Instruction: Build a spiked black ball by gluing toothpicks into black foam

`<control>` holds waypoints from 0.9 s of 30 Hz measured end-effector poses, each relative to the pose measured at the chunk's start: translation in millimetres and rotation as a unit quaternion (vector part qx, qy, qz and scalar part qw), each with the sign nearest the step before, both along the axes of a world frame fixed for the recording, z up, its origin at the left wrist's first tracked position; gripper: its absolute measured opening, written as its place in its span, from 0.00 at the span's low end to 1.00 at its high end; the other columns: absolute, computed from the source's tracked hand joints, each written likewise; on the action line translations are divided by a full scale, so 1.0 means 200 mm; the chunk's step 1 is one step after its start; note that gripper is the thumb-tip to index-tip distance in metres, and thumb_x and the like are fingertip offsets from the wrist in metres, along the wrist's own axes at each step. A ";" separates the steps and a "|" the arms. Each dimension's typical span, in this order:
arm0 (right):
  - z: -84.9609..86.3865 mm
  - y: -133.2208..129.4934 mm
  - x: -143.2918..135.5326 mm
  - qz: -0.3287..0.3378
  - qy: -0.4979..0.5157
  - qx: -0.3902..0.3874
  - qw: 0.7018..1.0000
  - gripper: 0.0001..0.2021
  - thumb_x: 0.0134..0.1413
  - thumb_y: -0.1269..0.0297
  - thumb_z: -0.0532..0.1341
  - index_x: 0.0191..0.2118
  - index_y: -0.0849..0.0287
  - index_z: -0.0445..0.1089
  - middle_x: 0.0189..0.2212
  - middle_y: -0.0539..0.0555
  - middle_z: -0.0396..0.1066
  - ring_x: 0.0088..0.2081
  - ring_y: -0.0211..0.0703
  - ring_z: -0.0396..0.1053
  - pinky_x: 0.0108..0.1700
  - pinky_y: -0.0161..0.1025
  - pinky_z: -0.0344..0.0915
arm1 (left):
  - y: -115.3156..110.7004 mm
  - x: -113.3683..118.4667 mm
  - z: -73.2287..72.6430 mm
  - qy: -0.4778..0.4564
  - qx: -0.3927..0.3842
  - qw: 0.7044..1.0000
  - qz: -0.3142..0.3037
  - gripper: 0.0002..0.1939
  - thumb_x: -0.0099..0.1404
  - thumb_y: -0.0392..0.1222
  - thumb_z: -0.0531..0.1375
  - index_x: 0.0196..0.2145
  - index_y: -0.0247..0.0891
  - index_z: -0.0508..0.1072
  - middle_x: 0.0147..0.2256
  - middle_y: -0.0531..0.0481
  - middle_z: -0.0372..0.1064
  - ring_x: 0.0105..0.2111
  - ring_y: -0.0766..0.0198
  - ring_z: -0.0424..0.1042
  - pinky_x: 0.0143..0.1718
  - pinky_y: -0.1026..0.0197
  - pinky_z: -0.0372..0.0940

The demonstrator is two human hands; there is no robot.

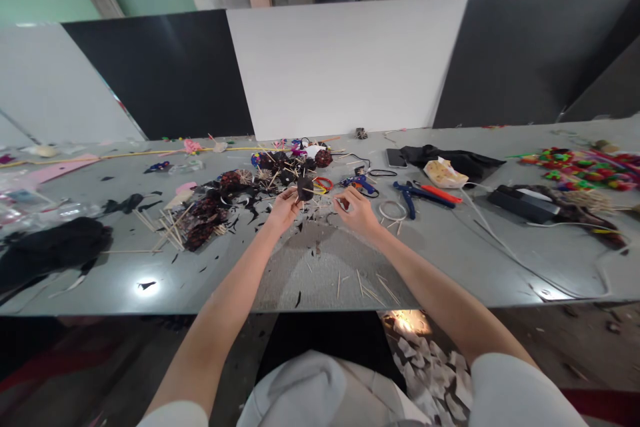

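Observation:
My left hand (284, 209) is closed around a small dark lump (305, 189) with thin wooden sticks poking out of it. Close by on the right, my right hand (356, 209) has its thumb and fingertips pinched. A pale stick (323, 194) spans the gap from the dark lump towards those fingertips; whether they grip its end I cannot make out. Behind the hands lie scissors with red and yellow handles (324, 184) and a blue glue gun (361, 183). Past my left hand spreads a heap of dark, stick-studded balls (290, 163).
Loose sticks (370, 288) lie near the table's front edge. On the right are blue pliers (406, 199), a red-handled tool (439, 193), a wire coil (393, 211), a phone (397, 158) and a white cable (505, 250). Black cloth (55, 247) lies at left.

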State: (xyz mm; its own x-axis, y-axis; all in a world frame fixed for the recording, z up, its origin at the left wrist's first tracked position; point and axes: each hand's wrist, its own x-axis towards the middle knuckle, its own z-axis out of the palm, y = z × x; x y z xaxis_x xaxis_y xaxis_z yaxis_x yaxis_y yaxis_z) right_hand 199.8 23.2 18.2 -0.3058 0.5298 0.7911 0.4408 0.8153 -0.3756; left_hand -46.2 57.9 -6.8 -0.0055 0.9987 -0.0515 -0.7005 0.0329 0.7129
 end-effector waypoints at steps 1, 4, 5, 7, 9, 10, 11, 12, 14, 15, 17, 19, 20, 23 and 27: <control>0.00 0.00 0.00 0.000 -0.002 0.001 1.000 0.06 0.71 0.63 0.58 0.42 0.54 0.73 0.33 0.53 0.68 0.33 0.43 0.66 0.40 0.41 0.66 | 0.00 0.00 0.01 0.010 0.001 1.000 0.009 0.08 0.61 0.30 0.71 0.38 0.38 0.80 0.32 0.50 0.80 0.37 0.64 0.81 0.44 0.62 0.73; -0.01 0.01 0.00 0.004 0.001 0.008 1.000 0.06 0.71 0.63 0.58 0.41 0.54 0.73 0.33 0.53 0.68 0.33 0.44 0.66 0.40 0.42 0.66 | -0.02 0.00 0.02 0.043 0.009 0.999 0.024 0.06 0.60 0.30 0.71 0.33 0.37 0.80 0.31 0.49 0.80 0.35 0.63 0.80 0.42 0.62 0.73; -0.01 0.01 0.01 0.007 0.002 0.009 1.000 0.07 0.71 0.62 0.58 0.42 0.53 0.73 0.33 0.54 0.69 0.34 0.45 0.67 0.40 0.42 0.67 | -0.02 0.00 0.03 0.053 0.013 0.998 0.024 0.05 0.60 0.31 0.72 0.33 0.37 0.80 0.31 0.49 0.80 0.34 0.64 0.80 0.41 0.62 0.72; -0.01 0.02 0.01 0.011 0.002 0.010 1.000 0.07 0.72 0.61 0.58 0.42 0.53 0.73 0.33 0.54 0.69 0.34 0.45 0.67 0.40 0.42 0.67 | -0.02 0.00 0.03 0.068 0.022 0.997 0.026 0.05 0.60 0.32 0.73 0.31 0.37 0.80 0.31 0.50 0.79 0.32 0.65 0.79 0.39 0.63 0.71; -0.02 0.02 0.01 0.012 0.003 0.010 1.000 0.08 0.72 0.60 0.58 0.43 0.53 0.73 0.34 0.54 0.69 0.34 0.45 0.67 0.40 0.43 0.67 | -0.02 0.00 0.03 0.079 0.028 0.996 0.032 0.06 0.58 0.33 0.74 0.31 0.37 0.81 0.30 0.50 0.79 0.31 0.66 0.78 0.38 0.63 0.70; -0.02 0.02 0.01 0.013 0.003 0.009 1.000 0.08 0.72 0.59 0.58 0.43 0.53 0.73 0.34 0.54 0.69 0.34 0.45 0.67 0.41 0.43 0.68 | -0.02 -0.01 0.03 0.085 0.031 0.995 0.034 0.06 0.57 0.34 0.74 0.31 0.36 0.81 0.31 0.50 0.79 0.31 0.66 0.78 0.38 0.62 0.70; -0.02 0.02 0.02 0.014 0.004 0.009 1.000 0.08 0.72 0.59 0.58 0.43 0.52 0.73 0.34 0.54 0.70 0.34 0.45 0.67 0.41 0.43 0.68 | -0.02 -0.01 0.03 0.090 0.035 0.995 0.034 0.06 0.57 0.34 0.75 0.31 0.37 0.81 0.31 0.50 0.79 0.31 0.65 0.78 0.39 0.62 0.70; -0.02 0.03 0.02 0.015 0.006 0.010 1.000 0.08 0.73 0.59 0.58 0.43 0.52 0.73 0.34 0.54 0.70 0.34 0.45 0.68 0.41 0.43 0.68 | -0.02 -0.01 0.03 0.097 0.038 0.994 0.033 0.07 0.56 0.35 0.75 0.31 0.37 0.82 0.31 0.50 0.79 0.32 0.65 0.78 0.39 0.61 0.70; -0.02 0.03 0.02 0.019 0.007 0.012 1.000 0.08 0.73 0.59 0.58 0.44 0.52 0.73 0.36 0.55 0.71 0.35 0.45 0.69 0.41 0.43 0.68 | -0.02 -0.02 0.03 0.111 0.046 0.992 0.031 0.07 0.56 0.36 0.75 0.32 0.37 0.83 0.32 0.49 0.80 0.33 0.63 0.79 0.39 0.61 0.70; -0.02 0.03 0.02 0.020 0.009 0.014 1.000 0.08 0.73 0.60 0.58 0.45 0.52 0.73 0.37 0.55 0.72 0.36 0.45 0.69 0.41 0.43 0.69 | -0.02 -0.02 0.03 0.117 0.051 0.991 0.030 0.07 0.56 0.36 0.75 0.33 0.37 0.83 0.32 0.48 0.80 0.33 0.63 0.79 0.39 0.61 0.70; -0.02 0.03 0.02 0.021 0.012 0.019 1.000 0.08 0.73 0.60 0.57 0.45 0.52 0.74 0.38 0.56 0.73 0.37 0.45 0.70 0.41 0.43 0.69 | -0.02 -0.02 0.03 0.128 0.062 0.989 0.028 0.07 0.56 0.36 0.75 0.33 0.36 0.84 0.33 0.46 0.80 0.33 0.63 0.78 0.38 0.61 0.70; -0.02 0.03 0.02 0.024 0.016 0.022 0.999 0.08 0.73 0.60 0.58 0.45 0.52 0.74 0.38 0.56 0.73 0.38 0.45 0.71 0.42 0.43 0.69 | -0.02 -0.02 0.03 0.134 0.075 0.988 0.024 0.07 0.56 0.36 0.75 0.34 0.35 0.84 0.34 0.45 0.81 0.33 0.63 0.78 0.38 0.61 0.70; -0.02 0.02 0.02 0.025 0.017 0.021 0.999 0.08 0.73 0.60 0.58 0.45 0.52 0.74 0.38 0.56 0.73 0.38 0.45 0.71 0.42 0.43 0.69 | -0.02 -0.02 0.02 0.136 0.080 0.987 0.023 0.07 0.57 0.37 0.75 0.34 0.35 0.84 0.34 0.44 0.81 0.33 0.63 0.78 0.38 0.62 0.70; -0.01 0.02 0.02 0.028 0.019 0.014 0.999 0.09 0.73 0.59 0.57 0.45 0.53 0.75 0.39 0.56 0.74 0.40 0.46 0.72 0.43 0.44 0.70 | -0.02 -0.02 0.02 0.142 0.083 0.986 0.021 0.06 0.57 0.37 0.75 0.33 0.36 0.84 0.34 0.45 0.81 0.34 0.63 0.78 0.39 0.62 0.71; -0.01 0.01 0.02 0.027 0.017 0.005 0.999 0.10 0.74 0.57 0.58 0.45 0.53 0.76 0.38 0.56 0.74 0.38 0.46 0.71 0.43 0.44 0.70 | -0.02 -0.03 0.00 0.151 0.089 0.984 0.016 0.07 0.57 0.38 0.75 0.34 0.35 0.84 0.34 0.44 0.81 0.35 0.62 0.78 0.41 0.61 0.71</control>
